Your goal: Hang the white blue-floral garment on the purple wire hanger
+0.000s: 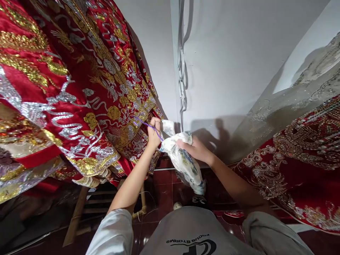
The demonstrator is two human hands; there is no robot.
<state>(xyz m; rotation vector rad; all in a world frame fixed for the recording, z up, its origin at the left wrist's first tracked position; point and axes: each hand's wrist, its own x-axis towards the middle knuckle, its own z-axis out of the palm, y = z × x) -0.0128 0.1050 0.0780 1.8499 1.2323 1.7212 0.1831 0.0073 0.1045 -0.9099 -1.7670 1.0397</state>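
My left hand (154,134) is closed in a pinch on a thin purple cord (145,124) that runs up to the left over the red garment. My right hand (193,148) is closed round the top of a white cloth pouch (186,166) with a blue and green print, which hangs down between my arms. Both hands meet at the pouch's gathered mouth. A large red garment (79,88) with gold and silver embroidery hangs just left of my left hand.
A white wall (233,71) with a hanging cable (182,71) is straight ahead. Another red beaded garment (300,166) and a sheer embroidered fabric (305,95) hang at the right. Dark red floor tiles (164,191) and a wooden frame (77,216) lie below.
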